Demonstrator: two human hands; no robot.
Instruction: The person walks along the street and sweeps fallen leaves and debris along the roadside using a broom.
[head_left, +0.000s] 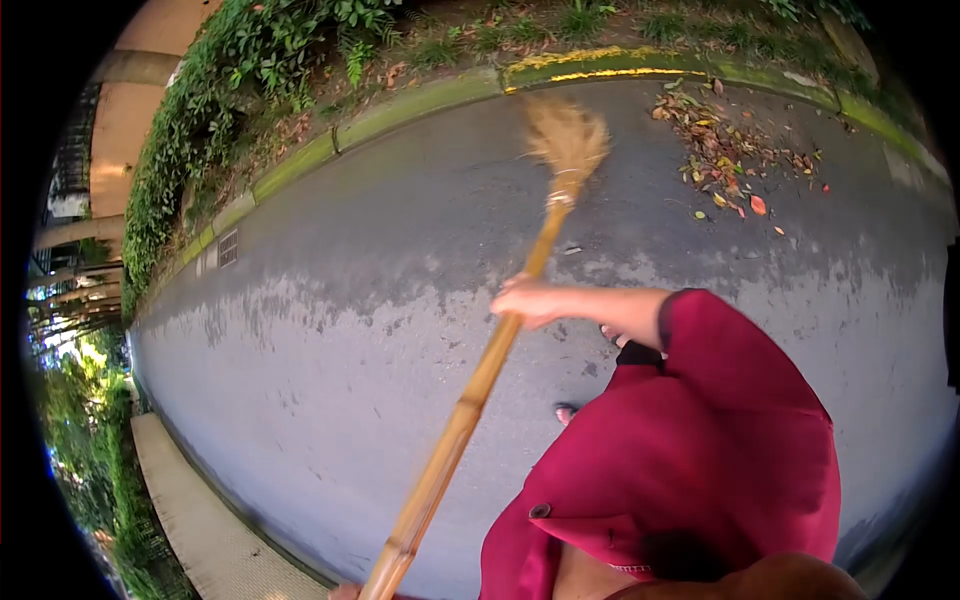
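Broom bristles point(570, 140) are blurred; the bottom edge crops the left hand point(346, 592).

Long bamboo-handled broom point(484, 378), tan bristles point(569, 140) blurred, fanned, slanting across grey pavement point(300, 370)

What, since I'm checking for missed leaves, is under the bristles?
Grey road shows around the bristles; the leaf pile lies apart, to the right. Whatever is directly beneath the bristles is covered and can't be seen.

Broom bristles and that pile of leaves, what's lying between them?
In the head view, just a bare stretch of grey pavement lies between the broom bristles and the leaf pile.
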